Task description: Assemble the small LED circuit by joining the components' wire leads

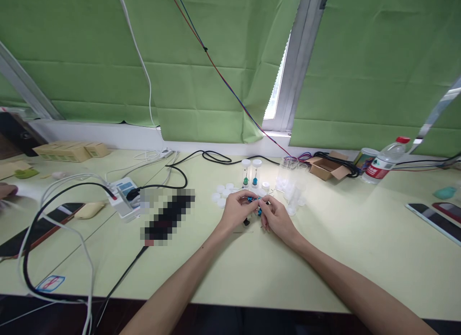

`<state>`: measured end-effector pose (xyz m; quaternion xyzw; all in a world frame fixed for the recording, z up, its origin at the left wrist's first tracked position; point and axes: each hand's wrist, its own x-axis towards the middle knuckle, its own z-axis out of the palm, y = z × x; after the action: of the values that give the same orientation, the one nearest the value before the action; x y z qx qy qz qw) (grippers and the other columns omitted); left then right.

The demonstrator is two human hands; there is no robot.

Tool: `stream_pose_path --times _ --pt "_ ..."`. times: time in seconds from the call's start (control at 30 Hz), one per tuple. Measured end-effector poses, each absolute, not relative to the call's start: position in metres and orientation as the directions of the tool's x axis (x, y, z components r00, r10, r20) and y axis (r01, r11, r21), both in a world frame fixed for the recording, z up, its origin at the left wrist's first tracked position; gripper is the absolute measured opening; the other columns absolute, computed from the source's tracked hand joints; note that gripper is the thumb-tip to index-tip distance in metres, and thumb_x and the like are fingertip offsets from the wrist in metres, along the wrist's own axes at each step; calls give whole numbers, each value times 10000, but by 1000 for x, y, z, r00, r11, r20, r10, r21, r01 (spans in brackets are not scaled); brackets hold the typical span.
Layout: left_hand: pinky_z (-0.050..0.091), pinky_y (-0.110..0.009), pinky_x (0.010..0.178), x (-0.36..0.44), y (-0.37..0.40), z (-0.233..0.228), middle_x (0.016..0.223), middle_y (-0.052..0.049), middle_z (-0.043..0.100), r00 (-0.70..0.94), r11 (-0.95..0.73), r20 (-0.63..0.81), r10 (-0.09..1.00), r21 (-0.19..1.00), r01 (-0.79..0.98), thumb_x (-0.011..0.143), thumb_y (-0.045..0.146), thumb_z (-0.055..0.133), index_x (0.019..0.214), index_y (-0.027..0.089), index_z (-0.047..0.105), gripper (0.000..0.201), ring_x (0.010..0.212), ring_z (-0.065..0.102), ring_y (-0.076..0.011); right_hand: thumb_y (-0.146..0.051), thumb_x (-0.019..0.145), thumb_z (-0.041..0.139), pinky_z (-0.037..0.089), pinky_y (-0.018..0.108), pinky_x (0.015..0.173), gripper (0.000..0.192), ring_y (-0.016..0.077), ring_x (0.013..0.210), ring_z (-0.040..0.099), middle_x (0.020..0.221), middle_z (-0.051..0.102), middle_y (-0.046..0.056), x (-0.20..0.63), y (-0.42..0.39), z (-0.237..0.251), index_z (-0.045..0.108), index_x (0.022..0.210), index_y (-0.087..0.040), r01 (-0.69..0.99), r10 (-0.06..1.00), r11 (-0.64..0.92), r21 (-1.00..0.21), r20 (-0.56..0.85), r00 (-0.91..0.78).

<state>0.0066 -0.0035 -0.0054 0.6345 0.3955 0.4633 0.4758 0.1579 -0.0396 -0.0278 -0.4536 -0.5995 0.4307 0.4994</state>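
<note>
My left hand [238, 209] and my right hand [278, 216] meet at the table's middle, fingertips pinched together. Between them are small shiny blue pieces [260, 211], too small to name; the fingers partly cover them. A small black piece [246, 222] lies just below my left fingers. Behind the hands stand two clear tubes with white caps, one with a green piece [245, 180] inside, the other with a blue piece [255, 181]. Loose round white caps [220, 202] lie left of my left hand. Clear tubes [297, 183] stand beyond my right hand.
An open cardboard box [329, 167] and a water bottle [384, 161] stand at the back right. Phones [434, 220] lie at the right edge. A power strip [124, 198] with tangled cables and a blurred-out dark object [169, 217] are on the left. Another person's hand [7, 191] shows far left.
</note>
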Motion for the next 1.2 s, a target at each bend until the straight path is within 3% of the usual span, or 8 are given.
stream_pose_path --times 0.4,0.93,1.2 --pt "521 -277 618 8 -5 -2 817 -66 707 292 -210 191 937 977 34 711 354 742 780 161 708 208 617 637 -147 -570 938 439 388 212 385 408 99 342 443 444 493 -61 158 -37 -32 519 762 -211 119 970 238 -964 229 -85" --pt "526 -279 624 9 -7 0 793 -65 703 323 -218 200 925 976 20 717 351 734 779 161 711 201 637 642 -155 -610 941 392 380 226 373 470 106 316 423 413 479 -59 158 -34 -36 503 707 -217 141 969 243 -960 234 -75" --pt "521 -290 613 7 -4 -4 766 -57 692 247 -248 227 942 967 57 703 356 732 800 165 704 216 615 634 -161 -600 898 488 385 218 373 376 115 336 439 444 493 -90 157 -40 -28 504 937 -226 110 979 198 -974 190 -75"
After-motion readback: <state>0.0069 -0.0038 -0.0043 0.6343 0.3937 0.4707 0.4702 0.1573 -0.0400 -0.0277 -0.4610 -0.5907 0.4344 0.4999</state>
